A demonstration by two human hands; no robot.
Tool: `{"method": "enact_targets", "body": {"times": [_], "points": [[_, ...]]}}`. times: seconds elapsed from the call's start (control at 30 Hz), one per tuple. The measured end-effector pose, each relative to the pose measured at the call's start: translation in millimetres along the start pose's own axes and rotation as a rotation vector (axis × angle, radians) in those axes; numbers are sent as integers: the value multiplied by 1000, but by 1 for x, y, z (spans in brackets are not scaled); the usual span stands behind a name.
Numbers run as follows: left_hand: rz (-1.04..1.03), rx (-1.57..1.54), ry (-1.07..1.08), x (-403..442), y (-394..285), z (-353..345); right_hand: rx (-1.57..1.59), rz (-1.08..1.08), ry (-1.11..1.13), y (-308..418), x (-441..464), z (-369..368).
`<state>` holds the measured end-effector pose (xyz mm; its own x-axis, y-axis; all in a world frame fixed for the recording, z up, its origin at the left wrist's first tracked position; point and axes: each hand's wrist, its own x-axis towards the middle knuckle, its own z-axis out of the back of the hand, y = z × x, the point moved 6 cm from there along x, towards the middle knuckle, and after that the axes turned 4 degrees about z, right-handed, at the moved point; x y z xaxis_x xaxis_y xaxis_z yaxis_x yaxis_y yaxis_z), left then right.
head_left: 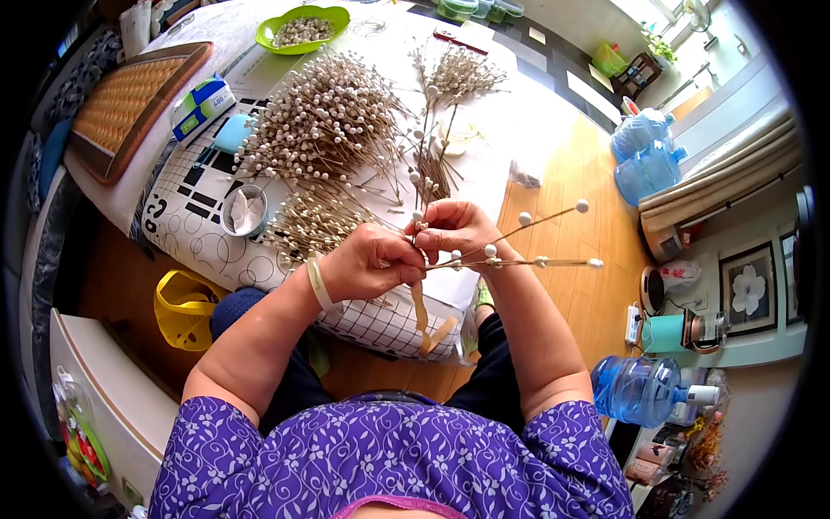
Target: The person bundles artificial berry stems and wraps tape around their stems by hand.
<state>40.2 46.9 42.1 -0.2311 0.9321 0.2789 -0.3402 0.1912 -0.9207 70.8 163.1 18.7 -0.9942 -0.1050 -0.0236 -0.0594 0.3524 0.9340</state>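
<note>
My left hand [376, 259] is closed, thumb and fingers pinching the joint of an artificial berry branch [519, 263] with white round berries on thin brown stems. Against it, my right hand [456, 228] pinches the same joint. Some stems point up from the hands; others stick out to the right. A strip of tan tape [420, 307] hangs below my fingers, its lower end bent sideways. Beyond my hands lies a large heap of white-berry stems [324, 112]. A smaller heap of cream-tipped stems [316, 227] is near my left hand, and a sorted bundle [458, 73] lies farther back.
On the table stand a green bowl [270, 43] of loose berries, a tissue pack [203, 107] and a round tin [232, 212]. A yellow bag [183, 303] hangs at the left. Blue water jugs [648, 171] stand on the wooden floor to the right.
</note>
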Motion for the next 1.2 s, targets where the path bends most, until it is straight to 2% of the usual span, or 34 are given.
{"method": "enact_targets", "body": {"times": [0.07,0.23,0.37,0.43,0.5,0.6,0.77,0.83,0.9,0.97,1.03,1.13,1.2], "points": [[12,-42,10,1,-1,-1,4,-25,65,-1,1,-4],[-58,-21,-45,2,-4,1,-48,18,17,3,1,-8],[-104,-19,-74,3,-5,4,-68,115,-46,7,1,-7],[-115,-21,-61,1,-8,2,-238,164,-164,13,-2,2],[-127,-24,-46,-1,-8,-1,-140,209,-218,18,-4,8],[-58,-139,-102,-3,5,3,-142,207,-243,22,-6,12],[-67,-141,-200,1,2,5,-161,190,-347,15,-5,5],[-102,159,-259,0,-3,8,-236,183,-356,11,-3,3],[-114,187,-263,0,-7,9,-139,178,-331,6,-1,2],[8,61,-290,-1,0,12,-140,161,-326,3,-1,9],[25,-7,-295,-1,1,13,-43,140,-261,1,1,9],[19,14,-275,-3,3,12,-137,119,-231,4,2,7],[113,-100,-273,-3,10,11,-169,144,-219,6,2,5]]}}
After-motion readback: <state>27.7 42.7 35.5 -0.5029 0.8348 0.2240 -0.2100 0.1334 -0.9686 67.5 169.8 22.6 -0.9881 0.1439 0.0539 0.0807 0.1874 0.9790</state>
